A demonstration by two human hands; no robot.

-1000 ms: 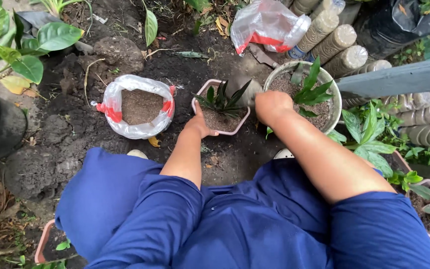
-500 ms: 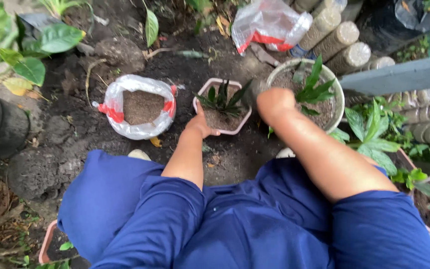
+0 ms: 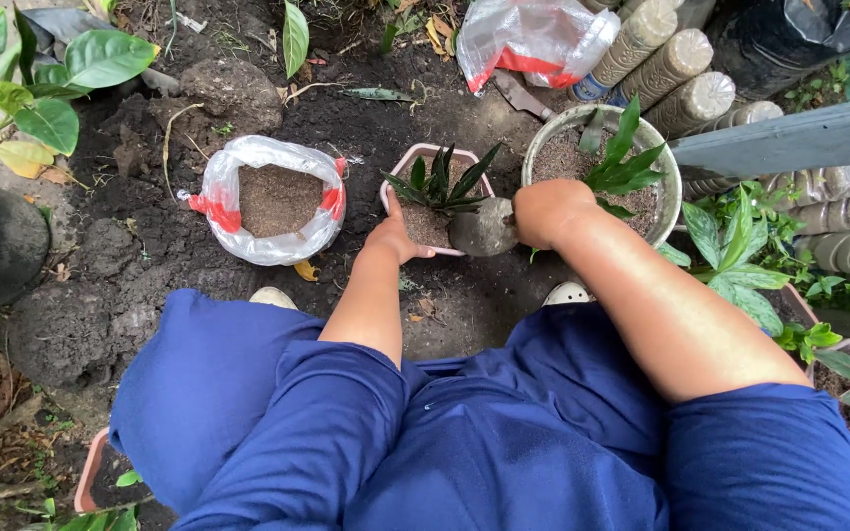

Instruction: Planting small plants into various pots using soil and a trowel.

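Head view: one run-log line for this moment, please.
left hand: steadies pink pot | right hand: holds trowel at pot's near edge | pot: spiky dark plant | left: open bag of soil
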